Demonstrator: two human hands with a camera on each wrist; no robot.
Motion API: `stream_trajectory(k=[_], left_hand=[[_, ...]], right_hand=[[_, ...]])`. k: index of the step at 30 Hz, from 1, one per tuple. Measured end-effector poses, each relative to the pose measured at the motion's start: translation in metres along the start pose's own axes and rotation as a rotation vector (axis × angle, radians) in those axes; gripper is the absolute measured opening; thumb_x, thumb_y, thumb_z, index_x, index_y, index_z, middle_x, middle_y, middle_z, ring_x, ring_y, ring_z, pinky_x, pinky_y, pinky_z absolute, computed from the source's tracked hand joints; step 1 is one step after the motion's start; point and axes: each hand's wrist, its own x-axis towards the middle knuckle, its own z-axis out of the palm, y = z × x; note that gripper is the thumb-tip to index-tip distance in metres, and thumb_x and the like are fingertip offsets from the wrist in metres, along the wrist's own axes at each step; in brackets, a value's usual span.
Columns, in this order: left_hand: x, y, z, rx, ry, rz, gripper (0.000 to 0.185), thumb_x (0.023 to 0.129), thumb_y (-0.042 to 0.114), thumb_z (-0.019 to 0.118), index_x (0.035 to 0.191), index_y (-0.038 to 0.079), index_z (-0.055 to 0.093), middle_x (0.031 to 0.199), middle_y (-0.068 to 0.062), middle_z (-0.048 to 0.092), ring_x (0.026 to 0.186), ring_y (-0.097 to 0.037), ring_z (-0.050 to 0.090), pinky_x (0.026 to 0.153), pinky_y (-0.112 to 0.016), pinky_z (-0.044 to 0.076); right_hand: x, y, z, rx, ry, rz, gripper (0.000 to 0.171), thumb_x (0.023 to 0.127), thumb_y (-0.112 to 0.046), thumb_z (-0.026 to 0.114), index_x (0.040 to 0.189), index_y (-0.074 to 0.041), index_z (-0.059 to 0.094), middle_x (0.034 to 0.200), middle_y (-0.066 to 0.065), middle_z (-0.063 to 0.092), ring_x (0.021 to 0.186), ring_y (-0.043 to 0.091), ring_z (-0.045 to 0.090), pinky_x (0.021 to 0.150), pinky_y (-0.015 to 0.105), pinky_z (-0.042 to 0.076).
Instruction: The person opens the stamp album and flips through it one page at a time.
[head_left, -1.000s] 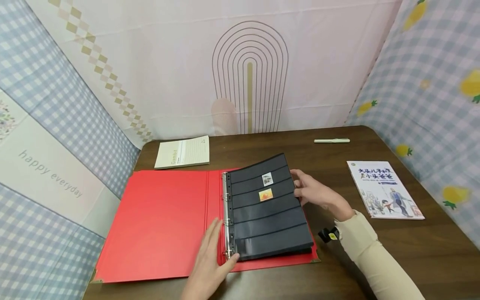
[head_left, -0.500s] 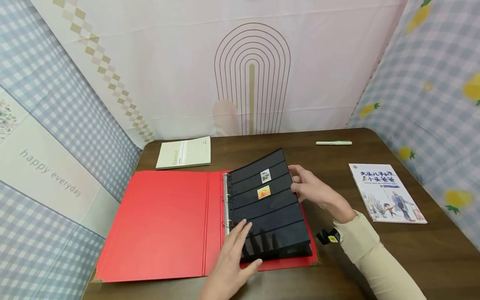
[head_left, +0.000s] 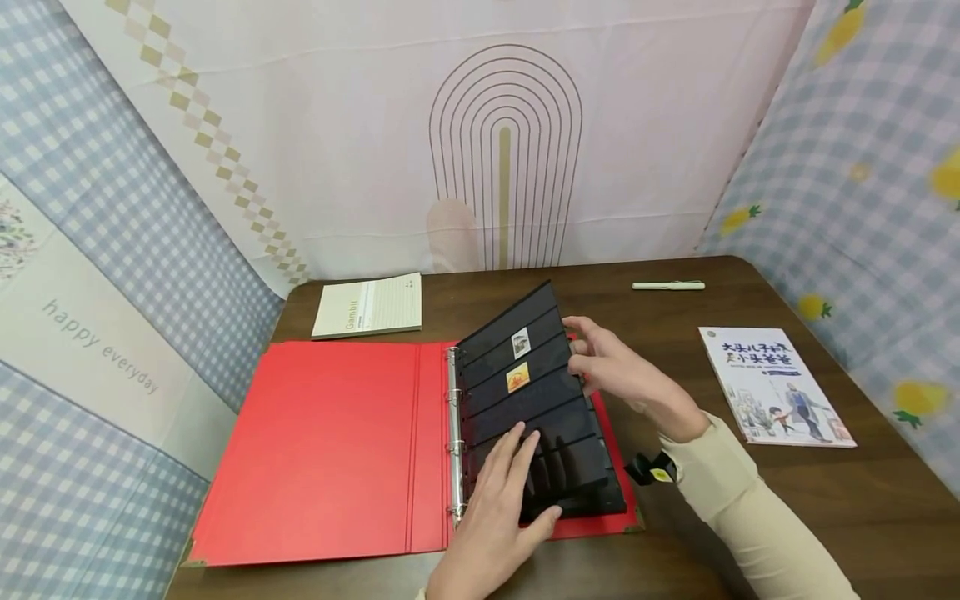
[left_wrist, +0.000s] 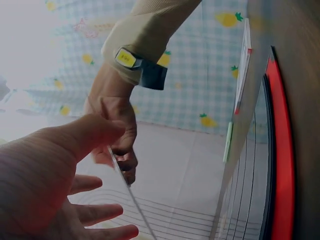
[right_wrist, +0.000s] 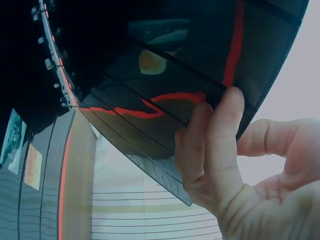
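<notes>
Black stamp page (head_left: 543,400) stands steeper than a second ago, swung up and leaning toward the left; the left hand (head_left: 491,521) has shifted from the binder's rings (head_left: 454,417) across to the page's lower half, and the right hand (head_left: 622,367) has drifted leftward along with the edge. Pinched between thumb and fingers of the right hand, the page is held by its outer side, its inner side running along the rings. Fingers of the left hand are spread, thumb apart, in front of the page; whether they touch it I cannot tell. Just beyond those fingertips sit an orange stamp (head_left: 517,377) and, above it, a grey-white stamp (head_left: 521,342). Under the raised page, between the hands, lie further black pages (head_left: 596,504) in the red ring binder (head_left: 337,450), whose bare cover spreads left of the left hand. On the brown surface (head_left: 862,500), a Gambit notebook (head_left: 367,306) lies beyond the left hand, a pale pen (head_left: 667,286) beyond the right hand, and an illustrated book (head_left: 776,387) to the right of it
</notes>
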Motion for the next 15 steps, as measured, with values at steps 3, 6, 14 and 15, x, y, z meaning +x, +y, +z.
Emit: stream_trajectory(k=[3,6,14,15], left_hand=[[0.001,0.002,0.002,0.012,0.007,-0.010,0.089,0.091,0.028,0.078,0.161,0.016,0.025,0.165,-0.007,0.024,0.147,-0.030,0.031,0.106,-0.057,0.041],[0.002,0.003,0.004,0.031,0.020,-0.018,0.088,0.091,0.024,0.077,0.161,0.016,0.025,0.165,-0.005,0.023,0.148,-0.029,0.029,0.108,-0.057,0.039],[0.005,0.006,0.006,0.080,0.044,-0.031,0.086,0.090,0.015,0.073,0.161,0.013,0.025,0.166,-0.007,0.021,0.149,-0.033,0.026,0.111,-0.058,0.035],[0.005,0.006,0.007,0.086,0.047,-0.038,0.086,0.090,0.014,0.073,0.161,0.012,0.025,0.166,-0.007,0.021,0.149,-0.034,0.026,0.111,-0.058,0.035]], right_hand=[[-0.002,-0.004,0.001,0.001,0.000,-0.004,0.071,0.094,0.000,0.045,0.157,0.003,0.012,0.122,0.027,0.052,0.080,0.023,0.049,0.057,0.033,0.047],[-0.003,-0.008,0.001,0.005,0.006,0.000,0.071,0.095,0.000,0.045,0.158,0.002,0.012,0.139,0.033,0.047,0.087,0.027,0.052,0.059,0.034,0.049],[-0.003,-0.016,0.003,0.034,0.015,-0.015,0.070,0.095,0.001,0.045,0.158,0.001,0.014,0.145,0.034,0.044,0.103,0.031,0.055,0.069,0.038,0.054],[-0.002,-0.017,0.003,0.039,0.015,-0.019,0.071,0.095,0.001,0.046,0.158,0.001,0.014,0.142,0.033,0.047,0.102,0.030,0.055,0.069,0.037,0.054]])
